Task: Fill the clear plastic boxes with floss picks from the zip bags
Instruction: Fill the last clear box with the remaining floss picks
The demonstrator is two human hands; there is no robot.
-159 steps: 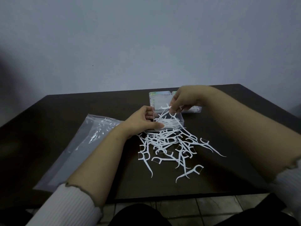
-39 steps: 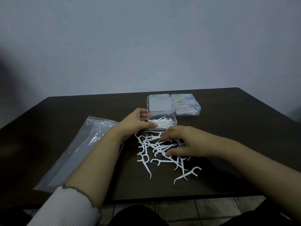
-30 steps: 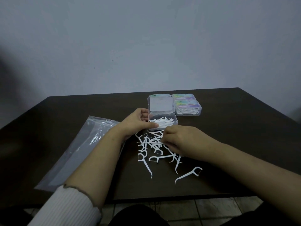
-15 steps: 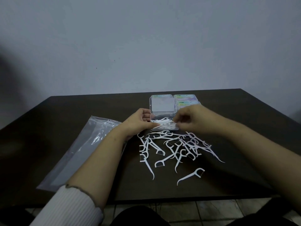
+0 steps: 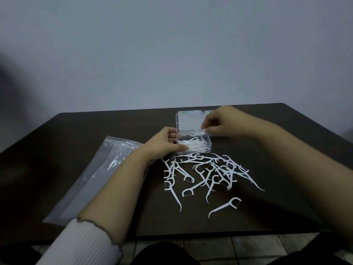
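While labels: green strips on the box lids, writing too small to read.
Right hand [image 5: 219, 122]: lifted from the loose pile, fingers pinching white floss picks [image 5: 200, 131] over the open clear plastic box [image 5: 193, 145].
Left hand [image 5: 166, 143]: fingers gripping the box's left side.
Loose floss picks [image 5: 206, 173]: scattered on the dark table [image 5: 95, 131].
Zip bag [image 5: 99, 173]: crinkled, flat, left.

Right hand [image 5: 219, 122] pinches floss picks [image 5: 202, 131] above the clear box [image 5: 193, 146].

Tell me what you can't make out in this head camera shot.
- Closed boxes behind the right hand: mostly hidden by it.
- Label print on the open box's lid: too small.
- Zip bag contents: blurred by glare, near edge covered by the left forearm.
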